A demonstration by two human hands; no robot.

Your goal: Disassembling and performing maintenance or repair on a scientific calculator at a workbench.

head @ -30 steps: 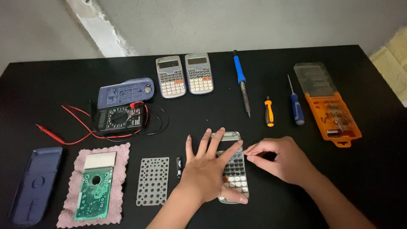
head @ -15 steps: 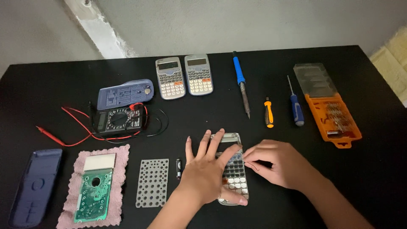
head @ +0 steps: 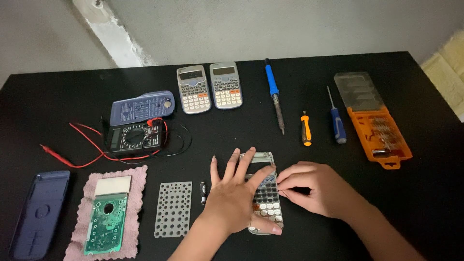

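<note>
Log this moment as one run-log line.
left hand: flat on opened calculator | right hand: pinching at its right edge | nearby: perforated key sheet, circuit board on pink cloth

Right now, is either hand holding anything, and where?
Left hand lies flat on the calculator, pinning it to the table. Right hand pinches at its right edge; what the fingertips grip cannot be told.

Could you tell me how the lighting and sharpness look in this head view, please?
In the head view, light is soft and even; the black table shows only a faint sheen, no harsh glare. Both the left hand and right hand on the calculator look sharp; the orange bit case is crisp too.
</note>
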